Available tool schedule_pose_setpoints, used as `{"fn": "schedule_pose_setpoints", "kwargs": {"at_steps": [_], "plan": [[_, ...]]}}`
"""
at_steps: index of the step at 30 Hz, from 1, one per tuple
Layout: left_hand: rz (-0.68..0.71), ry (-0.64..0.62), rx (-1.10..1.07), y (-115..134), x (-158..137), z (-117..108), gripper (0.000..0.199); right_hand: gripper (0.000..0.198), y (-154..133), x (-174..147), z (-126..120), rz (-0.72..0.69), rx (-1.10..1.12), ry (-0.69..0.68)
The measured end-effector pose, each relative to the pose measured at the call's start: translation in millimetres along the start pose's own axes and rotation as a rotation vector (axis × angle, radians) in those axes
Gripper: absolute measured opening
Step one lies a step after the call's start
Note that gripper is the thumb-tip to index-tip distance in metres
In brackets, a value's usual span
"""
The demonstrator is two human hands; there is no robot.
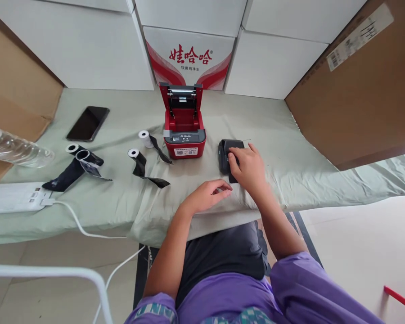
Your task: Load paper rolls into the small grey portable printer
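My right hand (249, 168) lies over the small black device (227, 155), fingers curled down onto its top and near edge; the thumb is hidden, so I cannot tell whether I clasp it or merely press on it. The device rests flat on the cloth at about 1 o'clock from my body, just to the 3 o'clock side of the red printer (184, 130). My left hand (207, 194) lies loosely curled and holding nothing on the table edge, at 8 o'clock from the device and just apart from it. To handle this well, in my judgement, I should keep the device flat and steady it with the free hand, since the cloth may slip or bunch under it. The printer stands with its lid raised and its paper bay showing nothing inside. At 9 o'clock from it lie three paper rolls (143, 135) trailing dark wrappers, then a phone (87, 123) face-up. At the far 9 o'clock edge are a plastic bottle (16, 150) on its side and a white power strip (15, 197) with its cable hanging off. The pale green cloth (290, 148) is wrinkled; white cartons (189, 56) and brown cardboard wall in the table.
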State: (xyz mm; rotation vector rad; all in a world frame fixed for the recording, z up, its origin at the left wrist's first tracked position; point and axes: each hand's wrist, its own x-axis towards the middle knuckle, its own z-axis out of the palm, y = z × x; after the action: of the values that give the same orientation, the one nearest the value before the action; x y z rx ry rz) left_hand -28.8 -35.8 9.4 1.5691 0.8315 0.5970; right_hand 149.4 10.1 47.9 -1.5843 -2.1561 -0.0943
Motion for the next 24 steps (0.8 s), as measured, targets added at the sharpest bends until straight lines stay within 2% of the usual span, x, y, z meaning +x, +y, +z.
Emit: {"fn": "schedule_pose_setpoints", "kwargs": {"at_steps": [5,8,10,13,16,18,20,21,24], "plan": [[-0.018,-0.007,0.023,2,5,0,0.027,0.043,-2,9,0,-0.003,-0.020,-0.036],[-0.015,-0.016,0.028,2,6,0,0.028,0.046,5,-5,-6,-0.025,0.085,-0.045],[0.002,-0.013,0.027,3,4,1,0.027,0.046,7,-30,-6,-0.045,0.174,0.061],[0.004,0.006,0.019,4,-5,2,0.025,0.043,-2,-86,1,-0.075,0.300,0.319],[-0.003,-0.006,0.010,7,-18,0,0.022,0.039,-28,-141,10,-0.165,0.415,0.364],[-0.003,-0.023,-0.001,10,-26,-4,0.021,0.032,-49,-167,15,-0.172,0.506,0.352],[-0.011,-0.010,-0.008,14,-33,-9,0.019,0.025,-69,-183,22,-0.199,0.617,0.271],[-0.016,0.007,-0.009,17,-36,-11,0.016,0.022,-78,-188,27,-0.253,0.675,0.177],[-0.014,0.069,0.003,26,-44,-15,0.007,0.010,-99,-198,53,-0.583,0.740,-0.279]]}}
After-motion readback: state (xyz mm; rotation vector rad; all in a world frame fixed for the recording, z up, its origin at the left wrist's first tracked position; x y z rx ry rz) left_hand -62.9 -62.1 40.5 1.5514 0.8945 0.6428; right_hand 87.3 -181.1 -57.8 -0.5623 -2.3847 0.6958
